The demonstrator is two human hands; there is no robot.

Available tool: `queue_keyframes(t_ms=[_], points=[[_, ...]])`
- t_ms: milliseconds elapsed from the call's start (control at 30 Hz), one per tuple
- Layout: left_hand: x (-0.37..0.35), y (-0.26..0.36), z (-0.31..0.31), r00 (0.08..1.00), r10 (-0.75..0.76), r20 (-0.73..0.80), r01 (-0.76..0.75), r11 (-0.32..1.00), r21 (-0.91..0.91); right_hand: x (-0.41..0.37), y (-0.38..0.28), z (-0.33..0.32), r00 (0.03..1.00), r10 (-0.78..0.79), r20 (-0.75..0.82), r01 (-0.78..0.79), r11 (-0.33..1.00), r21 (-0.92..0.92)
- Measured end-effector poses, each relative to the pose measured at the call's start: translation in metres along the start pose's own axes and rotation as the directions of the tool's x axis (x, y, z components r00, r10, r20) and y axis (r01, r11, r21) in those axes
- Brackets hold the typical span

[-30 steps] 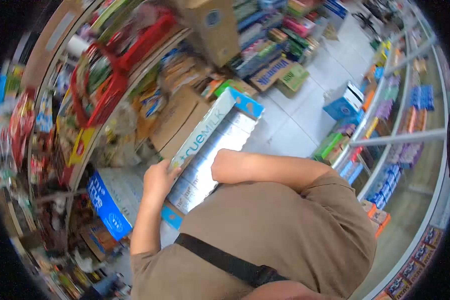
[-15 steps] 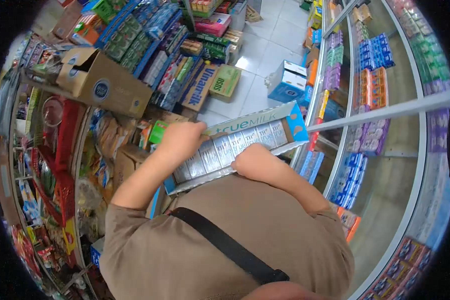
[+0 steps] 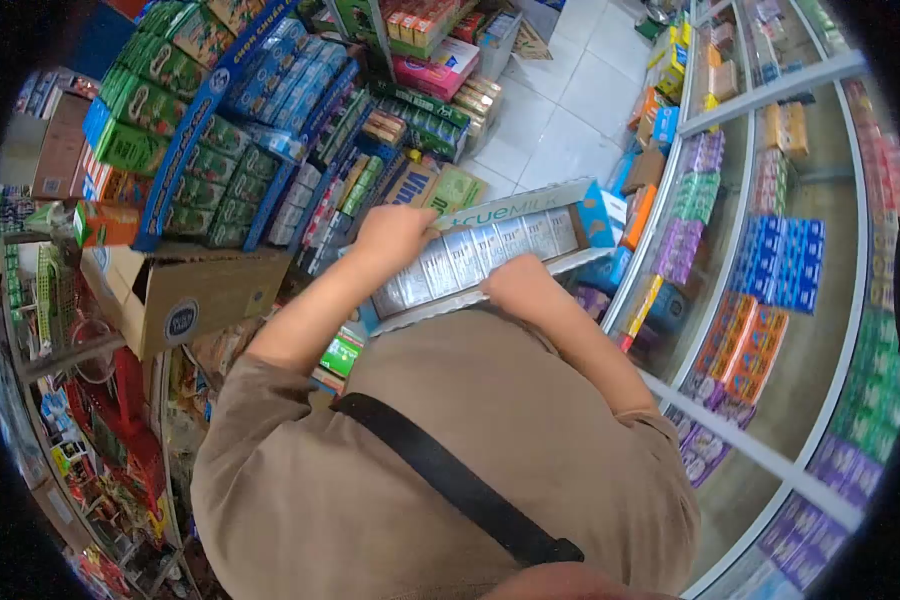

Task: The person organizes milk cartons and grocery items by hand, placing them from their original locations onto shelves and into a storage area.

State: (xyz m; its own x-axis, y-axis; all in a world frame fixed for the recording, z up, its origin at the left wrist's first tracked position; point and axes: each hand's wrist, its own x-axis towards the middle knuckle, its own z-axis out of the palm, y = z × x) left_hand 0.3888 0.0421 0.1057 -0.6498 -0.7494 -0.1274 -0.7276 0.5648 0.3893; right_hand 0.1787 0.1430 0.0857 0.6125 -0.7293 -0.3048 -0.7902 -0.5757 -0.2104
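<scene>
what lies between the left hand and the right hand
A row of silvery packs inside the open milk box lies between the left hand and the right hand; the head view shows it.

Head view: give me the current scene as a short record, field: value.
Container: trueMILK cardboard tray, open-topped, slightly tilted in view
Contents: row of silvery TH cartons
Left hand: on the far rim
Right hand: curled at the near rim, fingertips hidden
Left side: open cardboard box, red plastic basket
Beyond tray: Vinamilk box, white tiled floor
Right side: glass-fronted shelves with blue packs
</scene>
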Motion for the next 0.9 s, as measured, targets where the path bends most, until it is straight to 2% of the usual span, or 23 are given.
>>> queue_keyframes(t_ms=[167,300,367,467,567,600,700,767,800,833,867,900], points=[[0.048,-0.057,0.062,0.978,-0.197,0.063,0.198,0.980,-0.017,0.082,0.078,0.046,0.978,-0.124,0.167,0.125,0.992,0.009],[0.069,-0.094,0.114,0.915,-0.388,0.111,0.396,0.916,-0.066,0.148,0.126,0.089,0.882,-0.268,0.387,0.257,0.963,0.082],[0.073,-0.105,0.145,0.882,-0.468,0.065,0.472,0.876,-0.102,0.171,0.143,0.106,0.824,-0.358,0.439,0.368,0.928,0.066],[0.083,-0.113,0.178,0.812,-0.579,0.077,0.584,0.804,-0.114,0.203,0.168,0.137,0.820,-0.406,0.405,0.334,0.912,0.238],[0.093,-0.140,0.208,0.763,-0.637,0.114,0.647,0.755,-0.109,0.236,0.181,0.163,0.675,-0.498,0.544,0.492,0.854,0.172],[0.097,-0.142,0.215,0.756,-0.645,0.108,0.654,0.747,-0.117,0.246,0.183,0.160,0.626,-0.482,0.613,0.493,0.854,0.167],[0.118,-0.160,0.238,0.738,-0.669,0.086,0.674,0.728,-0.126,0.263,0.198,0.194,0.648,-0.429,0.629,0.422,0.890,0.172],[0.130,-0.163,0.263,0.691,-0.713,0.118,0.722,0.681,-0.119,0.274,0.211,0.227,0.683,-0.342,0.645,0.343,0.930,0.130],[0.138,-0.168,0.278,0.684,-0.725,0.079,0.728,0.674,-0.126,0.276,0.218,0.257,0.744,-0.310,0.592,0.319,0.943,0.093],[0.141,-0.173,0.300,0.640,-0.764,0.081,0.767,0.628,-0.132,0.278,0.226,0.285,0.795,-0.277,0.539,0.289,0.955,0.064],[0.147,-0.178,0.323,0.597,-0.798,0.084,0.800,0.584,-0.138,0.287,0.232,0.278,0.797,-0.257,0.547,0.258,0.963,0.077],[0.158,-0.183,0.333,0.592,-0.805,-0.031,0.795,0.590,-0.139,0.293,0.242,0.283,0.757,-0.333,0.563,0.383,0.923,0.031]])
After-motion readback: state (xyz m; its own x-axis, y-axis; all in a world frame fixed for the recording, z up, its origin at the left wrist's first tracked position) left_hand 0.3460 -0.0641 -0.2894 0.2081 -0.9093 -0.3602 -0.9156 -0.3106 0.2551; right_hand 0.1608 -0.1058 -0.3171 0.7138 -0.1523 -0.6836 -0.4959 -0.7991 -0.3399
